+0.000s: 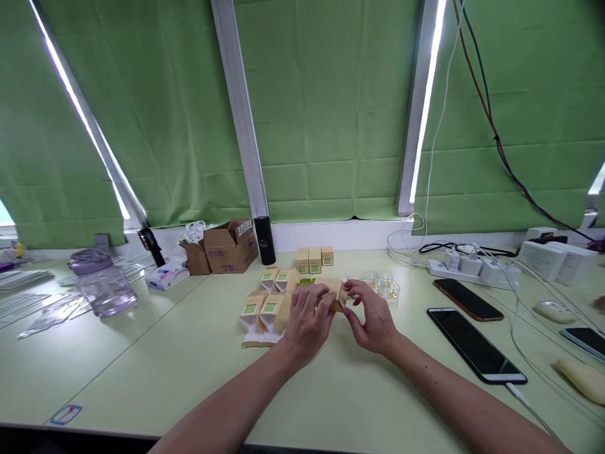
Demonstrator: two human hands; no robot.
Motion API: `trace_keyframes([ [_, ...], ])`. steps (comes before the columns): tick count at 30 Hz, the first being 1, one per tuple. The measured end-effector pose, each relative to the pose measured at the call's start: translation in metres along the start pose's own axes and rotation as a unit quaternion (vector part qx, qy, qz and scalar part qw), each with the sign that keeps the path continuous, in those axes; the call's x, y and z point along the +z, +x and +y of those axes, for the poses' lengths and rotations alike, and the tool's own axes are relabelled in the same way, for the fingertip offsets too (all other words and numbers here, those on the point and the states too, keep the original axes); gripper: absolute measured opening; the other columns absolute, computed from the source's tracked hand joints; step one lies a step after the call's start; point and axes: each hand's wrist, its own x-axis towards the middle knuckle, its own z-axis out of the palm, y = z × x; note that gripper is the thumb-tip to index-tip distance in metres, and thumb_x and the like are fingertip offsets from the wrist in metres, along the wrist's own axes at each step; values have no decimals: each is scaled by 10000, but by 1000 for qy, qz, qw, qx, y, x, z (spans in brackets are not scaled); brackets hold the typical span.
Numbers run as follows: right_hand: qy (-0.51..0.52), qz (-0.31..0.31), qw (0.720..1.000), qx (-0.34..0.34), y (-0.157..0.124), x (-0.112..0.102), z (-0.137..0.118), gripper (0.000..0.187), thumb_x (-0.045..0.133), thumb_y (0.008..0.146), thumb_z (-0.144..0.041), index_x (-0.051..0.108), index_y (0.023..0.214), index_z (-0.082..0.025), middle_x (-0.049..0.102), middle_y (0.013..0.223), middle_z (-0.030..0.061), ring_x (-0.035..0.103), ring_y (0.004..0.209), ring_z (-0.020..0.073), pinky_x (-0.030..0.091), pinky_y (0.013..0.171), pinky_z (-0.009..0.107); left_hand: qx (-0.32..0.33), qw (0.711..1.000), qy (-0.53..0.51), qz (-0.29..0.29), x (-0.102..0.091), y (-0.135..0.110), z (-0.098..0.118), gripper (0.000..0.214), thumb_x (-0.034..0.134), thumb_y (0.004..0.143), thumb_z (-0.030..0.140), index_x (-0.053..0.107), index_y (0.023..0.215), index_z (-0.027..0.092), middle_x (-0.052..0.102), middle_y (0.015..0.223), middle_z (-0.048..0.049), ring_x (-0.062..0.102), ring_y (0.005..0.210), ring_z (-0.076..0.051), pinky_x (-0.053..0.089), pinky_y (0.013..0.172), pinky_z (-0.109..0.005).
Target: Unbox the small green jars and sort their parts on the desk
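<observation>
My left hand (307,318) and my right hand (373,315) meet over a small tan carton (333,291) in the middle of the pale green table (189,366). Both hands curl their fingers around it, the left from the left side, the right pinching its right end. Several more tan cartons with green labels (265,309) lie open-ended just left of my left hand. Three closed ones (314,258) stand upright behind. Small clear cups with gold items (382,284) sit just beyond my right hand.
A brown cardboard box (231,246) and black cylinder (265,239) stand at the back. A clear purple-lidded jar (104,284) is at the left. Two phones (475,343), a power strip (467,268) with cables and white boxes (548,258) lie to the right.
</observation>
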Motion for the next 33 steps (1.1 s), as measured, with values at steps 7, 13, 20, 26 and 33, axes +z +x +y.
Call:
trace_keyframes([
  [7, 17, -3, 1000, -24, -2, 2, 1, 269, 533, 972, -201, 471, 1231, -240, 616, 1331, 160, 618, 1241, 276, 630, 776, 366, 36, 998, 50, -6, 5, -4, -4, 294, 545, 963, 163, 640, 1206, 297, 648, 1282, -119, 541, 1264, -320, 323, 1114, -533],
  [13, 31, 7, 999, -44, -2, 5, 2, 310, 511, 968, -149, 474, 1261, -240, 612, 1326, 153, 650, 1139, 264, 641, 775, 401, 145, 972, 152, 106, 6, 1, -1, 333, 610, 921, 118, 570, 1226, 247, 671, 1147, -104, 607, 1111, -277, 442, 975, -461],
  [20, -11, 2, 1000, -29, -1, 5, 4, 348, 532, 946, -179, 474, 1284, -236, 656, 1135, 127, 665, 966, 261, 603, 684, 384, 124, 979, 140, 79, 4, 2, 8, 405, 670, 875, 143, 510, 1241, 213, 642, 1179, -123, 605, 1110, -304, 483, 943, -481],
  [26, -70, -47, 996, 15, -2, 7, 7, 194, 538, 911, -188, 497, 1098, -219, 638, 938, 66, 623, 808, 219, 527, 656, 336, 29, 997, 67, 9, 17, -3, 5, 464, 706, 808, 153, 473, 1205, 213, 594, 1202, -125, 577, 1116, -322, 509, 932, -507],
  [33, -102, -79, 991, 44, -1, 7, 6, 95, 532, 897, -182, 484, 962, -233, 638, 853, 34, 597, 742, 192, 457, 624, 296, -35, 998, 12, -43, 26, -5, -2, 438, 695, 808, 167, 433, 1157, 209, 575, 1133, -98, 547, 1047, -289, 522, 896, -475],
])
